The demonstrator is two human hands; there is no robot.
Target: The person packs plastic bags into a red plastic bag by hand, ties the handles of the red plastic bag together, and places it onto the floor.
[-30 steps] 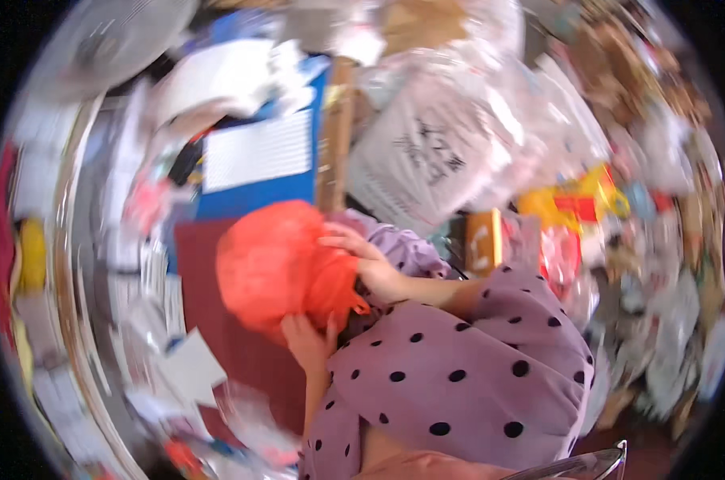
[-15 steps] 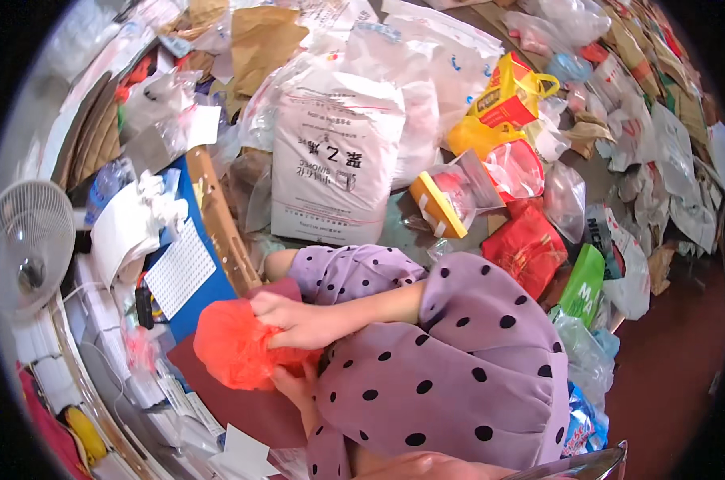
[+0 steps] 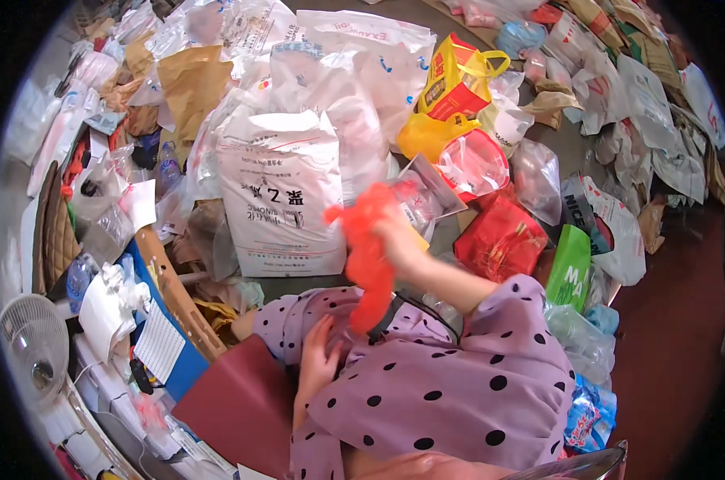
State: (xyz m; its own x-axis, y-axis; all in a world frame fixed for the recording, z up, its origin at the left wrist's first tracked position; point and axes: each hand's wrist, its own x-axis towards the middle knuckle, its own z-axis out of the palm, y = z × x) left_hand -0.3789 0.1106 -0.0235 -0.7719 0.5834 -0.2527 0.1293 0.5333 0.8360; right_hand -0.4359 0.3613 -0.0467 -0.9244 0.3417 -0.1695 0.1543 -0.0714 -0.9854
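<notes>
My right hand (image 3: 390,232) grips a crumpled red plastic bag (image 3: 368,276), blurred by motion, which hangs down over my lap. The fingers are partly hidden by the bag. Below it, my left hand (image 3: 318,360) lies on the purple polka-dot cloth (image 3: 442,384) of my clothes, its fingers stretched out and holding nothing. Beside that hand a flat maroon surface (image 3: 242,404) shows. Just beyond my right hand are a large white printed sack (image 3: 282,196) and a clear package with a yellow edge (image 3: 422,200), partly covered by the hand.
At the right lie a red bag (image 3: 502,240), a green bag (image 3: 570,268) and a yellow-red bag (image 3: 454,84). Heaped plastic bags (image 3: 650,104) fill the far right. A fan (image 3: 36,348) and a blue board with a white sheet (image 3: 168,344) are at the left.
The red bag was bunched between both hands over the maroon surface. My right hand has carried it right and away from me; my left hand has let go and rests on my lap. The view has shifted.
</notes>
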